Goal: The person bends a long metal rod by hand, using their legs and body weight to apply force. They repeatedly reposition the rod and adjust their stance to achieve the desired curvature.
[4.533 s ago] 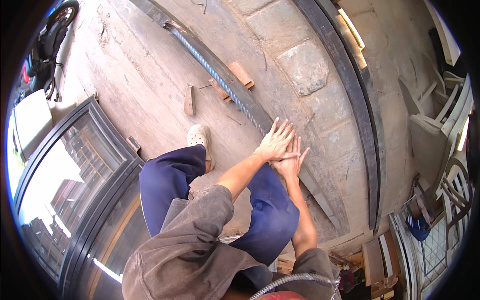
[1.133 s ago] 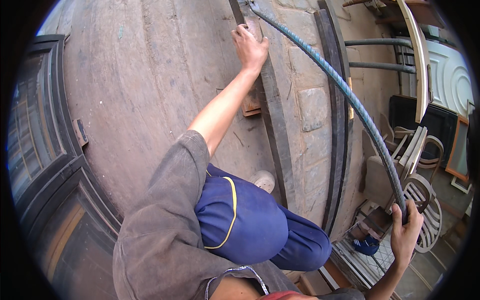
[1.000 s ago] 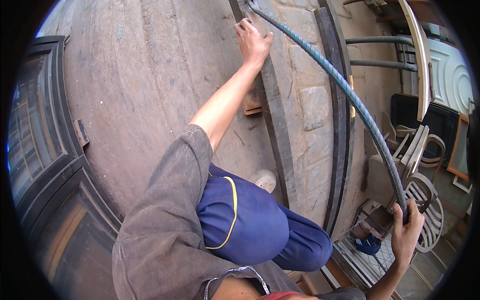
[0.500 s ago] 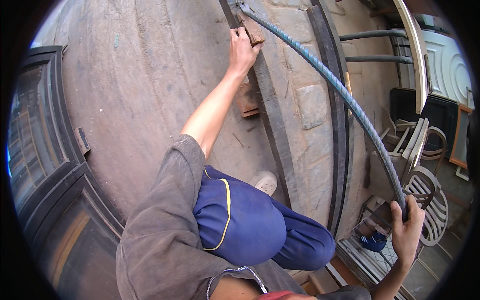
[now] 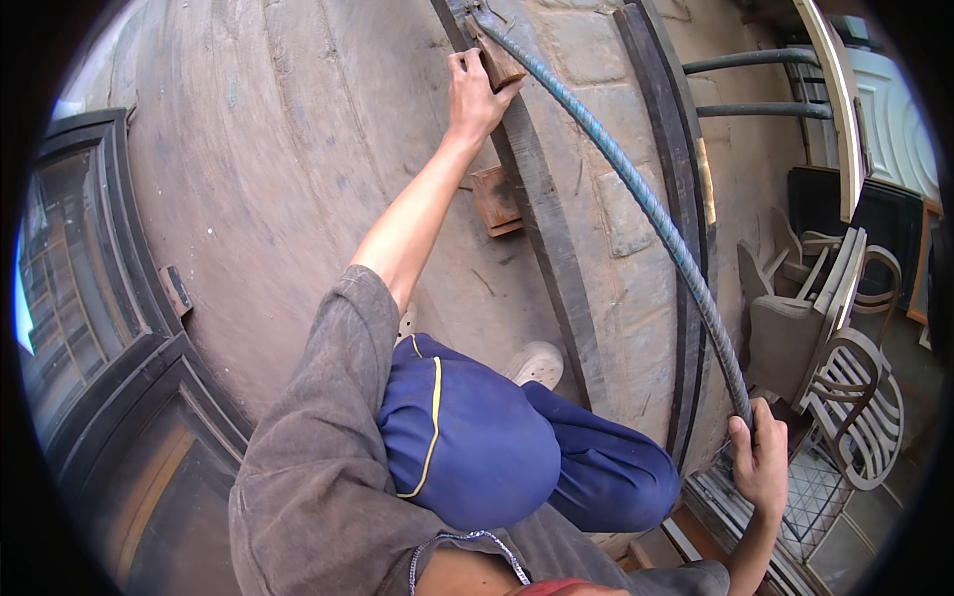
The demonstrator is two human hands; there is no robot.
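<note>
A long ribbed steel bar [image 5: 621,164] runs across the head view from the far end of a dark wooden beam [image 5: 537,204] to my right hand [image 5: 760,462]. My right hand is closed around the bar's near end. My left hand [image 5: 475,94] is closed on a small wooden block [image 5: 494,60], fingers on its left side and thumb at its near end. That block rests against the beam, right beside the bar's far end. How the bar's tip meets the beam is too small to make out.
A reddish-brown block [image 5: 495,201] lies left of the beam. Another dark timber [image 5: 686,248] runs along the right, beyond stone paving [image 5: 626,214]. Wooden chairs [image 5: 795,328] are piled at the right. A dark framed glass door [image 5: 89,258] stands at the left.
My right hand has moved left with the near end of the bar, swinging it toward me. My left hand stays on the wooden block. The view has shifted slightly.
</note>
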